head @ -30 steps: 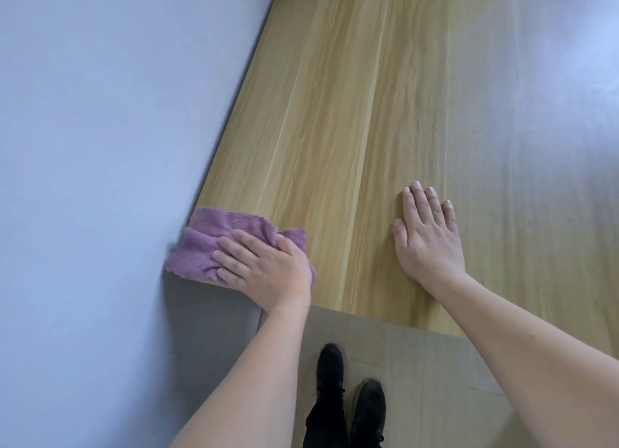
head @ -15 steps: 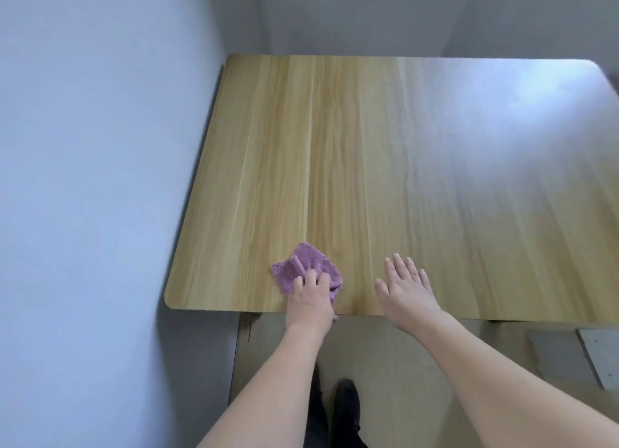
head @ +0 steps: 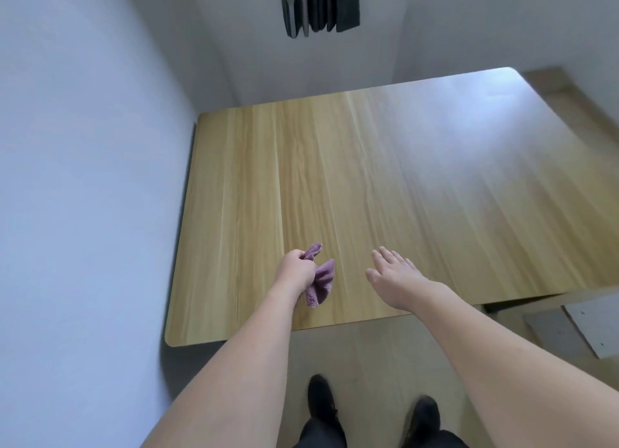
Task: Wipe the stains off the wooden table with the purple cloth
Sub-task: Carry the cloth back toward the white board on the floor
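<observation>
The wooden table (head: 385,186) fills the middle of the view, its top light-grained and glossy on the right; I make out no stains on it. My left hand (head: 296,270) grips the bunched purple cloth (head: 321,281) over the table's near edge, with the cloth hanging from the fist. My right hand (head: 395,276) is to the right of it, fingers straight and spread, holding nothing; whether it touches the wood I cannot tell.
A white wall (head: 83,179) runs close along the table's left side, another behind it. A dark object (head: 320,5) hangs on the back wall. My black shoes (head: 321,400) stand on the floor. Pale boards (head: 589,327) lie at the right.
The view has pulled back and up. My left hand has gathered the flat cloth into a bunch and raised it off the wood. My right hand stays to the right of it with fingers straight.
</observation>
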Demonstrator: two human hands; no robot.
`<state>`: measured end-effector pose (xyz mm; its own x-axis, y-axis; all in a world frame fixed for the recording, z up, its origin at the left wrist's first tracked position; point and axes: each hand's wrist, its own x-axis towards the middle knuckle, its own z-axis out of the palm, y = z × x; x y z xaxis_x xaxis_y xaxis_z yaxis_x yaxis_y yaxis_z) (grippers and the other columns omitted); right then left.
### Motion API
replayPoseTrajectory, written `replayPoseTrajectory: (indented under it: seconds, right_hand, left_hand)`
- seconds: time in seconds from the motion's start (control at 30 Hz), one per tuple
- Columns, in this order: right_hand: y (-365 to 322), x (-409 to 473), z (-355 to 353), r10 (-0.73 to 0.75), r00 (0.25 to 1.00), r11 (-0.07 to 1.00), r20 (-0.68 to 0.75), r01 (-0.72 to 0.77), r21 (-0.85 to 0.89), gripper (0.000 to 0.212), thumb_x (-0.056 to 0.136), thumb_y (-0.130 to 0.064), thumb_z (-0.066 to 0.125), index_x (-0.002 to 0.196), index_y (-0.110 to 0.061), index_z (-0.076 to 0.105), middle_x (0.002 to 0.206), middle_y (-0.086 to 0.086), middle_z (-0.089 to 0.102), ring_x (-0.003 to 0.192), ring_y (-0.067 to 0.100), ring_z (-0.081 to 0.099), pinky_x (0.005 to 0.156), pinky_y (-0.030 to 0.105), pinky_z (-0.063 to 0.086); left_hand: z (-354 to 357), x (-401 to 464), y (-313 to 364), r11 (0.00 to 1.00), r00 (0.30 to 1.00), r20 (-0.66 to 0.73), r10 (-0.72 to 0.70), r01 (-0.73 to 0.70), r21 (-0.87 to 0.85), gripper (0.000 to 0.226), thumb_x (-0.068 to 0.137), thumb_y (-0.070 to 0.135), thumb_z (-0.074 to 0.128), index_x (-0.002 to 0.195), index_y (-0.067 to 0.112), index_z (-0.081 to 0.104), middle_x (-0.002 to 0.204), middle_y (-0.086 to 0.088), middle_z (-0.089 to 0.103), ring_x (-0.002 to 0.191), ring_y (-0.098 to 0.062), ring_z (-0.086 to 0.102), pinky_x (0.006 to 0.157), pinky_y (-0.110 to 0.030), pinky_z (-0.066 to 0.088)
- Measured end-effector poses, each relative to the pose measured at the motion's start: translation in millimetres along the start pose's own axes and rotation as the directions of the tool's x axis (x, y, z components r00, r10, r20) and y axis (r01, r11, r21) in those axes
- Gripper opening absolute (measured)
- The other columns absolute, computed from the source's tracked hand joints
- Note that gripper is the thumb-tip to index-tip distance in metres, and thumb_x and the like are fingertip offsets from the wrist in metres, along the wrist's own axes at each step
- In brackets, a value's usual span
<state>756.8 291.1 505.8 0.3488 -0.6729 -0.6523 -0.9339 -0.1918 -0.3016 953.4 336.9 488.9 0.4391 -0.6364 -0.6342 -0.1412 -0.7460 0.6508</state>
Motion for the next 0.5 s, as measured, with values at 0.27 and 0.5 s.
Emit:
replayPoseTrajectory:
  seconds: [0.27, 0.5]
  right_hand:
    - [115, -10, -45, -0.027, 0.997, 0.998, -0.075, 0.023, -0.055, 0.059, 0.101, -0.032, 0.015, 0.155, -0.013, 0.001, 0.163, 0.005, -0.011, 0.149, 0.020, -0.009, 0.119, 0.039, -0.003]
    - [245, -30, -82, -0.021, 0.999, 0.996, -0.030, 0.018, -0.084, 0.057, 0.101, -0.027, 0.014, 0.155, -0.011, 0.007, 0.162, 0.010, -0.012, 0.149, 0.024, -0.009, 0.120, 0.042, -0.002]
  left_hand:
    - [92, -30, 64, 0.999, 0.998, -0.055, 0.040, -0.040, 0.002, 0.018, 0.085, 0.007, 0.045, 0.092, 0.016, 0.059, 0.091, -0.008, 0.064, 0.082, -0.026, 0.060, 0.079, -0.034, 0.048]
    - [219, -68, 115, 0.993, 0.993, -0.077, 0.085, -0.091, -0.073, 0.017, 0.082, 0.009, 0.047, 0.087, 0.016, 0.061, 0.087, -0.006, 0.066, 0.078, -0.023, 0.060, 0.078, -0.036, 0.050]
